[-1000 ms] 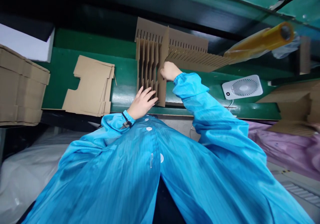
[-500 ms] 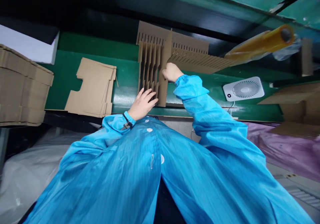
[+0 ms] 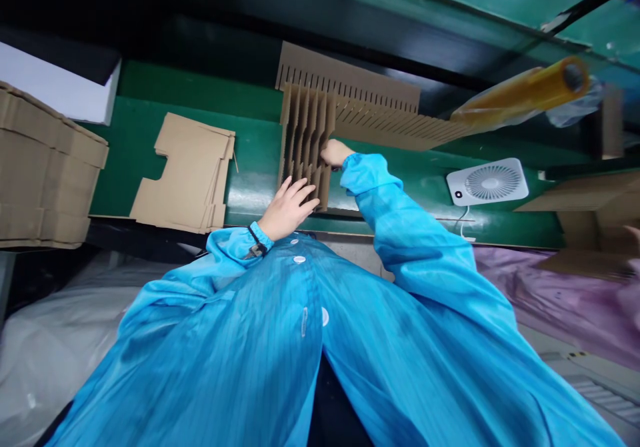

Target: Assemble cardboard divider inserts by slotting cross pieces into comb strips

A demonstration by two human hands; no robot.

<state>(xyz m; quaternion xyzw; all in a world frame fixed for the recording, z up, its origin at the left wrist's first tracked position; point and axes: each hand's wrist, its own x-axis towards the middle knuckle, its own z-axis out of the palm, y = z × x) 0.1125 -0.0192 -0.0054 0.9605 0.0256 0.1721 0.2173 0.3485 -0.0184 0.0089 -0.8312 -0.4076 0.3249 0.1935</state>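
Observation:
Several cardboard dividers (image 3: 306,124) stand upright side by side, crossing slotted cardboard strips on the green table. My left hand (image 3: 290,210) lies with fingers spread over the near end of the dividers. At the right side of the row, my right hand (image 3: 336,153) is closed on the rightmost divider; its fingertips are partly hidden. Behind and to the right runs a long slotted cardboard strip (image 3: 390,124), with another slotted sheet (image 3: 350,77) standing at the back.
Flat cut cardboard sheets (image 3: 185,174) lie stacked at left, beside a bigger cardboard stack (image 3: 45,167). To the right are a white fan (image 3: 489,182) with a cable and a yellow roll (image 3: 540,90) in plastic. Another person's hand (image 3: 634,240) shows at the right edge.
My right hand has moved slightly down and left. The divider in it, which stood taller than the others, now sits lower and level with the row. My left hand stays nearly in place.

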